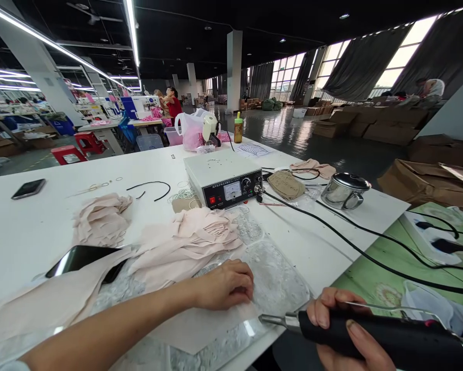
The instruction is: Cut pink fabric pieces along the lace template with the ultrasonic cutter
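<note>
My right hand (343,330) is wrapped round a black hand-held tool (370,337) with a metal tip that points left, near the table's front edge. My left hand (225,283) rests with curled fingers on a pale pink fabric piece (200,324) lying over a clear plastic sheet (277,283); I cannot tell whether it grips anything. A pile of pink fabric pieces (188,242) lies just behind that hand. A black cable (355,247) runs from the white control box (223,180) towards the tool.
A second fabric pile (100,219), a dark phone (82,257) and another phone (28,188) lie at left. A metal pot (344,190), tan pieces (287,184) and a bottle (238,128) stand behind. Cardboard boxes (428,180) sit at right. A person in red (173,105) works far back.
</note>
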Action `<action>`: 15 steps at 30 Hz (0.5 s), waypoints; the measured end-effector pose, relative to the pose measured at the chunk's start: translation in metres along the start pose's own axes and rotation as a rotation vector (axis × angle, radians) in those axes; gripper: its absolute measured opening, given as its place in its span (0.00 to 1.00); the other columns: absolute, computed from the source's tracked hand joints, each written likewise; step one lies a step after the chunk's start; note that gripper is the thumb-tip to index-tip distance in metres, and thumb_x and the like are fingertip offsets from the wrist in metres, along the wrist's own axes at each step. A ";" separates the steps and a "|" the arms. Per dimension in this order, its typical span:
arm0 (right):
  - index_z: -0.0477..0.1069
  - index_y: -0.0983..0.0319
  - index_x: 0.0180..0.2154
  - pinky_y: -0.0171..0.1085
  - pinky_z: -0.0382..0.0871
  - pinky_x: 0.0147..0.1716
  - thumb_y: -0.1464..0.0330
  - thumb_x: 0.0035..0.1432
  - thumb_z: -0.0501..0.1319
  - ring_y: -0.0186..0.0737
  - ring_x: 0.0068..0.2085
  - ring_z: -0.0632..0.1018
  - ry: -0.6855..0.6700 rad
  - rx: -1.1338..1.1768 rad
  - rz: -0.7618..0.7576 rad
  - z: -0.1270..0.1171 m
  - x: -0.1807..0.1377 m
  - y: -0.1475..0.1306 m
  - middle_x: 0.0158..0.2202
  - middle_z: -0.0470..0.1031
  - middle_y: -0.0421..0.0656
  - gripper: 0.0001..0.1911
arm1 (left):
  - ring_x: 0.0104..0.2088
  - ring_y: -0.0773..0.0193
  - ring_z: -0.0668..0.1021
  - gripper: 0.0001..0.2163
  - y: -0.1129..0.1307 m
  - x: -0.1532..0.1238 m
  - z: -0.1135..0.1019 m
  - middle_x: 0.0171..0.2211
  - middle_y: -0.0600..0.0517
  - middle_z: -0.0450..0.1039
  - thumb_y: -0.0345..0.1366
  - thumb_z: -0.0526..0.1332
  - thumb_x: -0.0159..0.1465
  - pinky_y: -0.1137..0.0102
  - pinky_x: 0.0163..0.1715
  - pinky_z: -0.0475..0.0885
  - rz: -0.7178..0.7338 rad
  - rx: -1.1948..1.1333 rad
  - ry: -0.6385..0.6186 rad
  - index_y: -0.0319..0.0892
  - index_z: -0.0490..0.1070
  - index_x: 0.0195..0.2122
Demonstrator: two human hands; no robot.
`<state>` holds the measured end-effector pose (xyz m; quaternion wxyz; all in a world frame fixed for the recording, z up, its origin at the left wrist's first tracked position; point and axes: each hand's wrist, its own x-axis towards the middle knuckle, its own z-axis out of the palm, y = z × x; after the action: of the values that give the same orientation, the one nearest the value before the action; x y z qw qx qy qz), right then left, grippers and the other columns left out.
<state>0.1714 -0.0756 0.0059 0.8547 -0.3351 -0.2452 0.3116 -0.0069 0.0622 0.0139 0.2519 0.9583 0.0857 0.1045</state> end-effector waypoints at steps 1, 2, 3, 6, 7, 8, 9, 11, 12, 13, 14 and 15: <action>0.69 0.60 0.31 0.35 0.66 0.18 0.66 0.48 0.59 0.32 0.20 0.69 0.009 0.007 0.009 -0.001 -0.001 0.001 0.26 0.66 0.38 0.06 | 0.39 0.67 0.76 0.05 0.000 0.000 0.000 0.38 0.52 0.73 0.25 0.67 0.59 0.76 0.45 0.70 0.006 0.005 0.003 0.40 0.72 0.31; 0.69 0.60 0.32 0.35 0.67 0.19 0.67 0.49 0.59 0.32 0.20 0.69 0.017 0.014 0.017 -0.001 -0.001 0.003 0.27 0.66 0.39 0.06 | 0.39 0.67 0.76 0.05 -0.001 0.000 0.000 0.38 0.52 0.73 0.25 0.68 0.59 0.76 0.45 0.70 0.012 0.012 0.007 0.40 0.72 0.31; 0.69 0.59 0.32 0.36 0.67 0.20 0.67 0.49 0.58 0.32 0.21 0.69 0.024 0.021 0.019 -0.001 -0.002 0.004 0.27 0.66 0.39 0.06 | 0.39 0.67 0.76 0.05 -0.001 0.000 0.001 0.38 0.52 0.73 0.25 0.68 0.59 0.76 0.44 0.70 0.019 0.020 0.011 0.40 0.72 0.31; 0.69 0.59 0.31 0.35 0.67 0.20 0.68 0.49 0.58 0.32 0.21 0.69 0.034 0.023 0.009 0.002 -0.004 0.005 0.27 0.67 0.39 0.05 | 0.39 0.67 0.76 0.05 -0.002 -0.002 0.002 0.38 0.52 0.73 0.26 0.67 0.60 0.76 0.44 0.70 0.044 0.056 0.025 0.41 0.72 0.31; 0.69 0.59 0.31 0.35 0.67 0.19 0.68 0.49 0.58 0.32 0.21 0.69 0.033 0.020 0.000 0.003 -0.004 0.005 0.26 0.67 0.38 0.04 | 0.40 0.67 0.76 0.04 -0.001 -0.003 0.003 0.39 0.52 0.74 0.26 0.66 0.60 0.76 0.44 0.69 0.055 0.072 0.030 0.41 0.72 0.32; 0.69 0.59 0.31 0.35 0.67 0.19 0.68 0.49 0.59 0.32 0.20 0.69 0.035 0.016 -0.007 0.005 -0.005 0.005 0.26 0.67 0.38 0.04 | 0.41 0.66 0.76 0.04 -0.001 -0.004 0.004 0.40 0.51 0.74 0.27 0.65 0.61 0.75 0.45 0.69 0.069 0.092 0.035 0.40 0.72 0.33; 0.69 0.59 0.30 0.35 0.67 0.19 0.68 0.48 0.60 0.32 0.20 0.69 0.038 0.011 -0.012 0.007 -0.006 0.004 0.26 0.67 0.38 0.04 | 0.41 0.65 0.76 0.03 -0.001 -0.006 0.004 0.41 0.50 0.74 0.27 0.63 0.63 0.74 0.46 0.68 0.089 0.114 0.039 0.40 0.72 0.33; 0.69 0.60 0.30 0.35 0.67 0.18 0.67 0.45 0.62 0.32 0.19 0.69 0.051 0.002 -0.015 0.010 -0.008 0.003 0.25 0.66 0.37 0.06 | 0.42 0.64 0.75 0.03 0.000 -0.010 0.006 0.43 0.48 0.74 0.27 0.60 0.65 0.70 0.48 0.66 0.153 0.163 0.037 0.40 0.72 0.36; 0.69 0.60 0.29 0.35 0.67 0.19 0.67 0.44 0.63 0.32 0.19 0.69 0.060 -0.003 -0.013 0.011 -0.009 0.002 0.25 0.66 0.37 0.07 | 0.42 0.63 0.75 0.04 0.000 -0.012 0.006 0.43 0.48 0.74 0.27 0.58 0.66 0.69 0.48 0.66 0.195 0.188 0.029 0.40 0.72 0.37; 0.69 0.60 0.29 0.36 0.68 0.19 0.67 0.44 0.63 0.32 0.19 0.70 0.070 -0.008 -0.014 0.011 -0.010 0.002 0.25 0.66 0.37 0.07 | 0.42 0.63 0.75 0.05 0.000 -0.014 0.006 0.43 0.48 0.75 0.27 0.57 0.67 0.68 0.48 0.65 0.240 0.213 0.018 0.40 0.72 0.39; 0.69 0.61 0.29 0.36 0.68 0.19 0.67 0.44 0.64 0.32 0.20 0.70 0.079 -0.012 -0.013 0.011 -0.010 0.002 0.25 0.66 0.37 0.07 | 0.41 0.63 0.75 0.06 -0.001 -0.015 0.006 0.43 0.48 0.75 0.27 0.56 0.68 0.68 0.47 0.65 0.284 0.236 0.006 0.41 0.72 0.41; 0.69 0.61 0.29 0.36 0.68 0.19 0.67 0.44 0.64 0.32 0.20 0.70 0.083 -0.018 -0.017 0.010 -0.011 0.002 0.25 0.66 0.38 0.08 | 0.40 0.64 0.75 0.07 -0.001 -0.017 0.006 0.42 0.48 0.75 0.27 0.55 0.68 0.67 0.46 0.65 0.322 0.258 -0.004 0.41 0.71 0.43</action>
<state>0.1567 -0.0778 0.0085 0.8637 -0.3533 -0.2149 0.2880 -0.0217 0.0567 0.0055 0.1072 0.9841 -0.0562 0.1298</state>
